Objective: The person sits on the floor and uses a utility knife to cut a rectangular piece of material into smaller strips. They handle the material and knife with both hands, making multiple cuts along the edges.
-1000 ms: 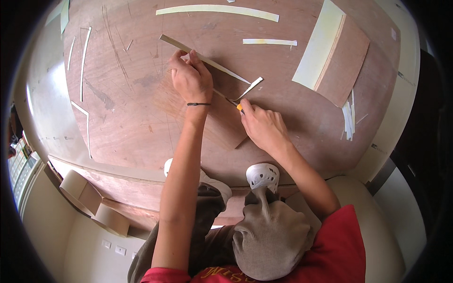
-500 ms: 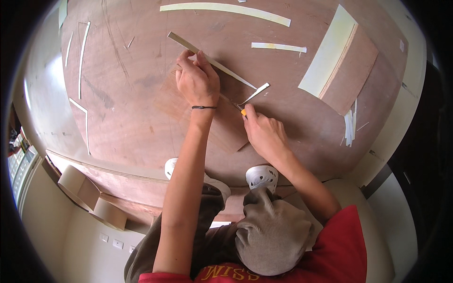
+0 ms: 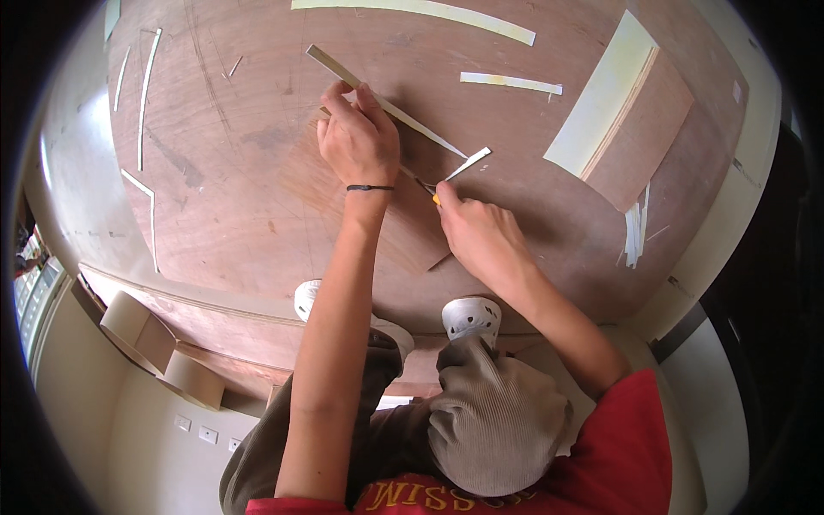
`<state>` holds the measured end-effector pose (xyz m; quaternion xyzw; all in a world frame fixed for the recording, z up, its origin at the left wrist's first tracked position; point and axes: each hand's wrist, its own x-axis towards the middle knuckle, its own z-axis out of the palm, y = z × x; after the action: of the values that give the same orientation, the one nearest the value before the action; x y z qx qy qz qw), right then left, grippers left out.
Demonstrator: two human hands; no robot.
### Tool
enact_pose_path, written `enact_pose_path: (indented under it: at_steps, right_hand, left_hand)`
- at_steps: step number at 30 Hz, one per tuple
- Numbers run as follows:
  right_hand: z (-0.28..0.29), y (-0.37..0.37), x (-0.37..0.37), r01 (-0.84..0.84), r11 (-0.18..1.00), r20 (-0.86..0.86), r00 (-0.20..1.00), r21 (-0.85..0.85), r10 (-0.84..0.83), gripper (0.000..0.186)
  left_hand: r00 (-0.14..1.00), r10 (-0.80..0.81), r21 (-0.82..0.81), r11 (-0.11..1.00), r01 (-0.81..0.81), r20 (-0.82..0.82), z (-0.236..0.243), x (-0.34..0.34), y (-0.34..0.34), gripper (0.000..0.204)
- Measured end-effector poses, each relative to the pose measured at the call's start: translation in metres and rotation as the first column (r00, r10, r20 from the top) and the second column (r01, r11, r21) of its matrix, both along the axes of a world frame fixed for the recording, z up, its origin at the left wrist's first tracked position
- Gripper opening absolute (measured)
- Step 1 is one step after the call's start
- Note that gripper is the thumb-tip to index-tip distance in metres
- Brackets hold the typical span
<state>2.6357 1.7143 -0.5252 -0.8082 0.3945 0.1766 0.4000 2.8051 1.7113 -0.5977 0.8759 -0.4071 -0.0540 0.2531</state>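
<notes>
My left hand (image 3: pixel 359 142) is closed around the upper edge of a thin brown wooden board (image 3: pixel 416 232), thumb and fingers bent over it. Along that edge runs a narrow pale edging strip (image 3: pixel 421 129). Beyond the hand, the strip's far end reaches up to the left. My right hand (image 3: pixel 482 230) grips a cutter knife with a yellow part (image 3: pixel 436 199), most of it hidden in the fist. Its blade side meets the board's edge at the right. Just above the knife, a short thin offcut (image 3: pixel 469 163) sticks out from the edge.
The boards rest over a large brown plywood sheet (image 3: pixel 257 232). Long pale strips (image 3: pixel 421 12) lie at the back and left. At the right lies another board with a pale face (image 3: pixel 601 103), beside a bundle of slivers (image 3: pixel 635 227). White shoes (image 3: pixel 471 318) stand at the near edge.
My right hand has slid slightly left along the board's edge with the knife. My left hand keeps its hold. The whole view has shifted a little.
</notes>
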Motion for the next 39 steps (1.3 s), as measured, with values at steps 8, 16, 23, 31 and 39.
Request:
enact_pose_path:
  at_steps: [8, 16, 23, 31, 39]
  right_hand:
    - [0.005, 0.014, -0.022, -0.032, 0.999, -0.096, 0.995, 0.006, 0.032, 0.016]
    - [0.021, 0.021, -0.018, -0.004, 0.985, -0.13, 0.991, -0.173, -0.019, 0.015]
    - [0.002, 0.011, -0.017, 0.031, 0.995, 0.033, 0.999, -0.098, -0.028, 0.016]
    - [0.001, 0.015, -0.008, 0.031, 0.997, -0.023, 0.999, -0.066, -0.033, 0.016]
    - [0.011, 0.04, -0.041, 0.071, 0.992, -0.105, 0.991, -0.102, -0.081, 0.014]
  left_hand:
    - [0.994, -0.006, -0.052, 0.999, 0.011, 0.105, -0.006, 0.0, 0.0, 0.017]
    - [1.0, 0.012, -0.017, 1.0, -0.013, -0.024, -0.001, 0.0, 0.003, 0.023]
    - [0.997, -0.044, -0.145, 0.988, 0.053, 0.063, -0.003, 0.001, 0.002, 0.02]
    - [0.997, -0.032, -0.087, 0.995, 0.038, 0.066, -0.001, -0.002, 0.003, 0.019]
    - [1.0, 0.008, -0.123, 0.992, -0.005, 0.026, -0.003, 0.0, 0.004, 0.019]
